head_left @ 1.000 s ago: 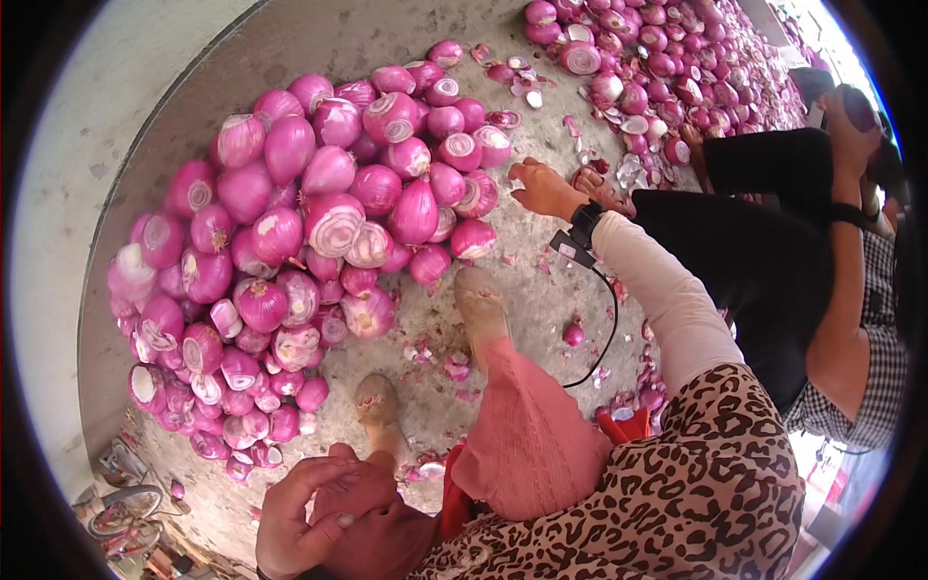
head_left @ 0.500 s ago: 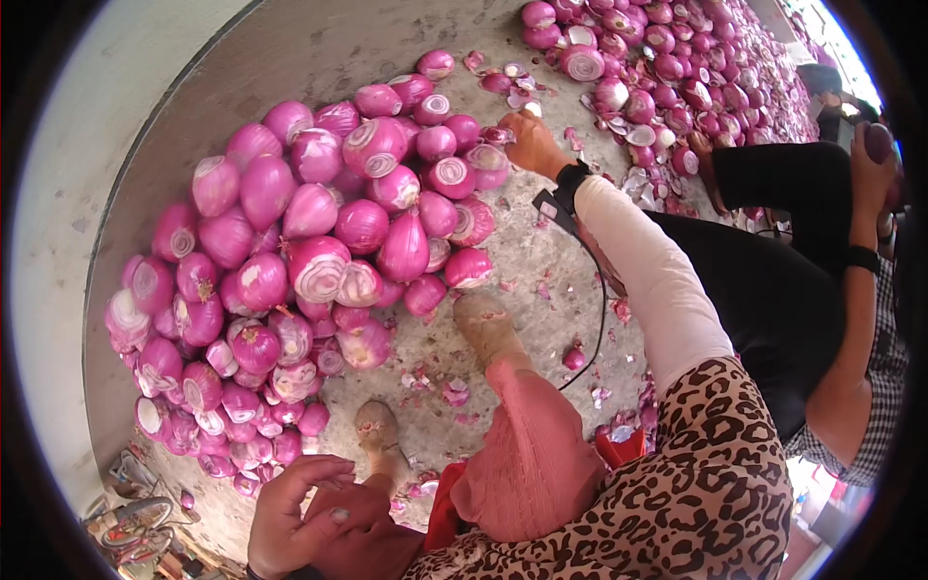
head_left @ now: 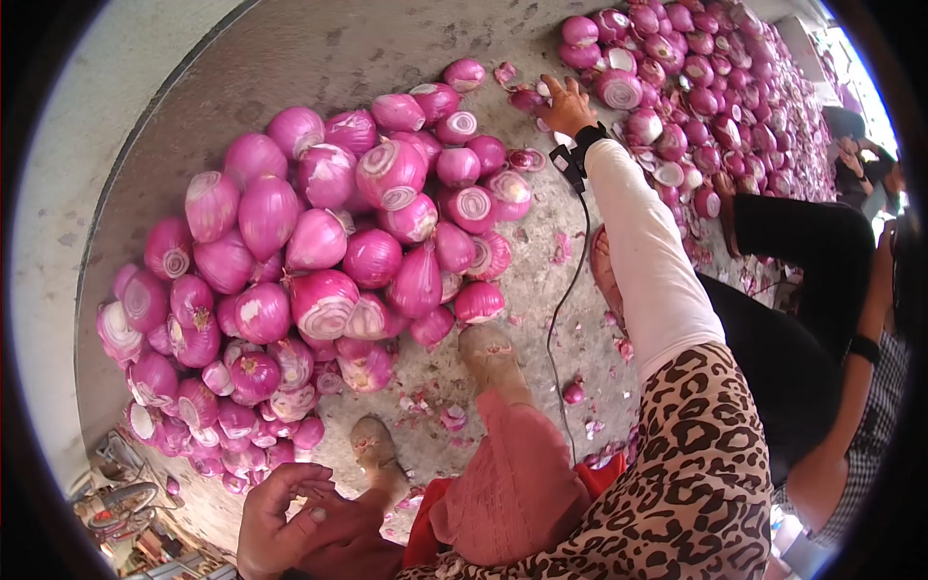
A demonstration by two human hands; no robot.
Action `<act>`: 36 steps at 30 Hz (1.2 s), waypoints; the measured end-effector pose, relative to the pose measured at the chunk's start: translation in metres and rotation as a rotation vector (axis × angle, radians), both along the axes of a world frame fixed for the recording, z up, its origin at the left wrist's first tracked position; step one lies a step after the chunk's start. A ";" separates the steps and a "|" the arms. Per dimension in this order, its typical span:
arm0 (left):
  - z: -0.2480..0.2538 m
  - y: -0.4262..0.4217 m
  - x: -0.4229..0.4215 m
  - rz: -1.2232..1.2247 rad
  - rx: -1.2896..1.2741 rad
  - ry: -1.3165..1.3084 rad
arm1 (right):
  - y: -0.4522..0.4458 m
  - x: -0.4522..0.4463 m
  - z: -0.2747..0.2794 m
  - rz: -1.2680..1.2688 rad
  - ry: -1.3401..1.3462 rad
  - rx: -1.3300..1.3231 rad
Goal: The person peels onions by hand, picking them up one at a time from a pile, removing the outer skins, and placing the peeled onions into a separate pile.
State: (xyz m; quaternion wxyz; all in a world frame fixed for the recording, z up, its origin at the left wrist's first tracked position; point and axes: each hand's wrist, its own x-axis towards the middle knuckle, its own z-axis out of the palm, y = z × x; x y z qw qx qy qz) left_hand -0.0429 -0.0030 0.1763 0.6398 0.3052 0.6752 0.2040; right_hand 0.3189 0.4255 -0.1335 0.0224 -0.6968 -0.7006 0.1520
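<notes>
My right hand [head_left: 568,108] reaches forward over the floor with its fingers spread. It is nearest to a small dark red onion [head_left: 527,101] and loose peel, between two heaps of onions. Whether the fingertips touch the peel is hard to tell. The nearer heap of red onions [head_left: 372,256] lies in front of me, several with cut ends showing pale rings. My left hand [head_left: 280,522] is low by my knee, fingers loosely bent and the thumb apart, with nothing visible in it.
A larger onion heap [head_left: 696,97] spreads at the back right. Another person's dark-trousered leg [head_left: 802,232] extends beside it. A black cable [head_left: 553,338] runs down from my right wrist. Peel scraps and a small onion [head_left: 573,393] lie on the floor. A bicycle [head_left: 121,512] stands lower left.
My right hand has moved farther from me and its fingers have spread from a more closed pose. My left hand stays by my knee. The view has shifted slightly.
</notes>
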 end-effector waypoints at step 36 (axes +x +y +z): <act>0.001 -0.064 -0.001 0.066 0.087 -0.018 | -0.324 0.062 -0.010 0.838 0.050 -0.843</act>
